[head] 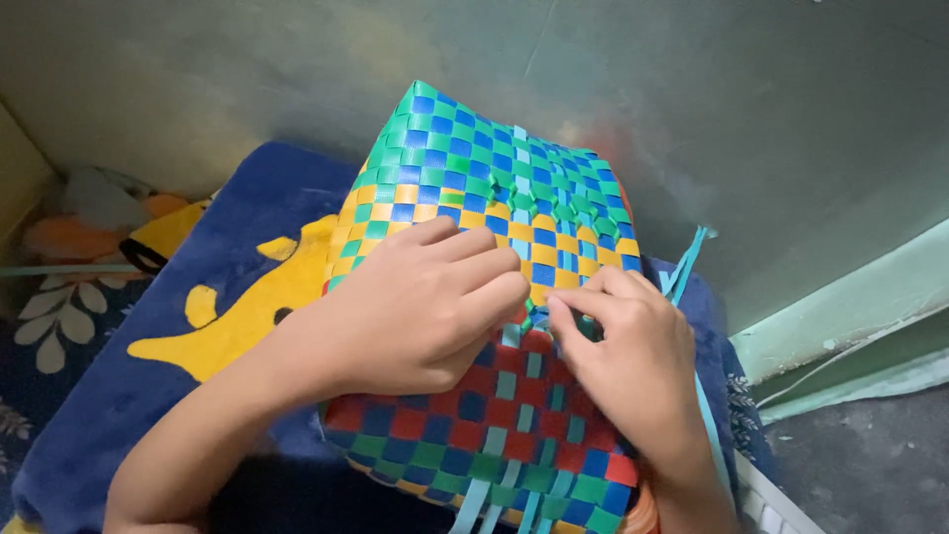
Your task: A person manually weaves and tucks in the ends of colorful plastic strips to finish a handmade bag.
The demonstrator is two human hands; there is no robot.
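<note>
Plastic strips, green, blue, yellow and red, make up the woven basket (494,297), which lies on a blue blanket (148,386). The left hand (415,307) presses flat on its side, fingers together; the right hand (633,361) pinches a light blue strip (539,321) at the weave — best kept taut and flat.

The left hand (415,311) lies palm down, fingers curled and pointing right; the right hand (633,361) meets it fingertip to fingertip, thumb and forefinger pinched together; both bare forearms run back toward the lower edge.
</note>
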